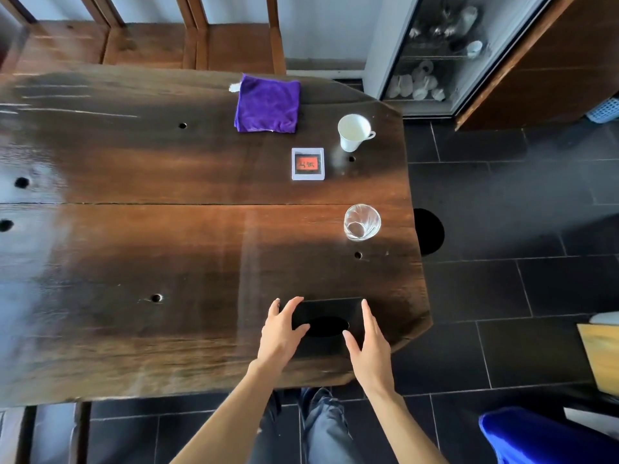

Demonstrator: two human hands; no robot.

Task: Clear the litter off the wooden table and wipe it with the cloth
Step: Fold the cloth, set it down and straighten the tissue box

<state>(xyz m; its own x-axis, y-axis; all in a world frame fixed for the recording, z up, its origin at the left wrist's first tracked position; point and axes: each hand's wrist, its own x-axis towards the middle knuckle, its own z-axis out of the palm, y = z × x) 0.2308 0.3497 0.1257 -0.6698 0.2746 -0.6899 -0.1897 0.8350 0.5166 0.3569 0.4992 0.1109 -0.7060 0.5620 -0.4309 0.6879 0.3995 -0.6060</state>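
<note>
Dark wooden desk (140,249) carries a folded purple cloth (268,103) at its far edge. Near the front edge, left hand (279,333) and right hand (370,343), fingers spread, flank a black rectangular box (326,313), gripping nothing.

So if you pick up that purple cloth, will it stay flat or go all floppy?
Probably floppy: the purple cloth lies folded in soft layers with rumpled edges, so it would likely droop and unfold when lifted. It looks thin and fuzzy, so it is likely light and easy to pinch, not slippery. Pushed, it would probably bunch up on the wooden table.
</note>
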